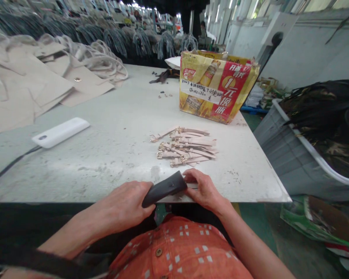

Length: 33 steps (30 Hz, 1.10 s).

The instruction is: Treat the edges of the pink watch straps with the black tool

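Note:
My left hand (130, 197) is closed round one end of a dark grey, bar-shaped object (167, 188), held slanting over the table's front edge. Its exact kind does not show. At the far end of this bar, my right hand (202, 190) has its thumb and fingers bent together in a pinch. A thin pale piece seems to lie by those fingertips, too hidden to name. Just beyond both hands is a pile of beige buckle straps (189, 147), with small gold-coloured buckles mostly towards the left.
A yellow and red cardboard box (215, 91) stands at the table's back right. Beige bag panels with cord-like handles (46, 73) cover the left. A white corded device (61, 132) lies left of centre. Beside the table is a grey bin (302, 155) of dark material.

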Each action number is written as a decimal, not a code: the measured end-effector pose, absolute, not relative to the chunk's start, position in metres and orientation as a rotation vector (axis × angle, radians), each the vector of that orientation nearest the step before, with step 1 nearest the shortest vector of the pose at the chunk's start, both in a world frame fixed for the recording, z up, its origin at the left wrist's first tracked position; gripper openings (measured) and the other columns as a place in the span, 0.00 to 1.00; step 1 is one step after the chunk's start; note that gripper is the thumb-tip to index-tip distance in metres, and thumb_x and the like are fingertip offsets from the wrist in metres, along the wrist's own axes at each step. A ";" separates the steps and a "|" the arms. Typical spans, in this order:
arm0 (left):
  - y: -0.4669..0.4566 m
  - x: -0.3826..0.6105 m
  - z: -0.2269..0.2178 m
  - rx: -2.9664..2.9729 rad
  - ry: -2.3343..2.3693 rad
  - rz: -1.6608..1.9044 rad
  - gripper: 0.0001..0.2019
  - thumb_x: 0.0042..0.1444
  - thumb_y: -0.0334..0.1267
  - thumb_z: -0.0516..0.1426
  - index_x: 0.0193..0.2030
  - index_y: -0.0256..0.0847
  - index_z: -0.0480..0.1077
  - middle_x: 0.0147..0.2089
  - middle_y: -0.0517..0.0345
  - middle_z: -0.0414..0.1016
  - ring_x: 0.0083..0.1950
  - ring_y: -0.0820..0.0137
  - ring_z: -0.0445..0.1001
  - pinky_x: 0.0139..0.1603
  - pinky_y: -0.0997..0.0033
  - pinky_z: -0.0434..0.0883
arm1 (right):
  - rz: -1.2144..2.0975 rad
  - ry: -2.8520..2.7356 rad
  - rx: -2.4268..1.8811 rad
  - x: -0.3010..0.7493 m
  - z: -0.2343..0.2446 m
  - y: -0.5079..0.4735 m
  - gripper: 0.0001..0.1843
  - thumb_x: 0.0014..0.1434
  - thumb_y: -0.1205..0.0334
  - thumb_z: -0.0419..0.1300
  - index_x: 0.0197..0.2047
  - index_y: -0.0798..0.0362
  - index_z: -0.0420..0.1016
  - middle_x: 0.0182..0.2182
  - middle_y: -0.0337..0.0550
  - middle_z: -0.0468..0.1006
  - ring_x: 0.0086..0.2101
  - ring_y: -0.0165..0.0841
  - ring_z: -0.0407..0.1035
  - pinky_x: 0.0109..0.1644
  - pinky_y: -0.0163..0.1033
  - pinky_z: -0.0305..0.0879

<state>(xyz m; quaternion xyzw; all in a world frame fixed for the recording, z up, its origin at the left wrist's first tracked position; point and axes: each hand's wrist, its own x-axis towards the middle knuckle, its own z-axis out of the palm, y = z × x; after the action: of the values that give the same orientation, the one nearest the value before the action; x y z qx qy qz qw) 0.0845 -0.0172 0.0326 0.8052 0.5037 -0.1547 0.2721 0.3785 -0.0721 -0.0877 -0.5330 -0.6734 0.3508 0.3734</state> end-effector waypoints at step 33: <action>-0.020 0.032 0.017 2.014 1.575 -0.089 0.23 0.57 0.65 0.62 0.46 0.51 0.85 0.45 0.45 0.98 0.51 0.38 0.97 0.53 0.49 0.83 | 0.393 -1.429 -1.613 0.493 -0.075 -0.088 0.19 0.65 0.49 0.78 0.56 0.45 0.94 0.48 0.50 0.95 0.45 0.48 0.87 0.56 0.53 0.89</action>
<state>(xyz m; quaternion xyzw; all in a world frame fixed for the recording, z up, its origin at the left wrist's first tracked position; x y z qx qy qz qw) 0.0323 -0.0198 0.0171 0.7541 0.5895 -0.0333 0.2876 0.4929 -0.0882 -0.0754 -0.6545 -0.5800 0.1595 0.4579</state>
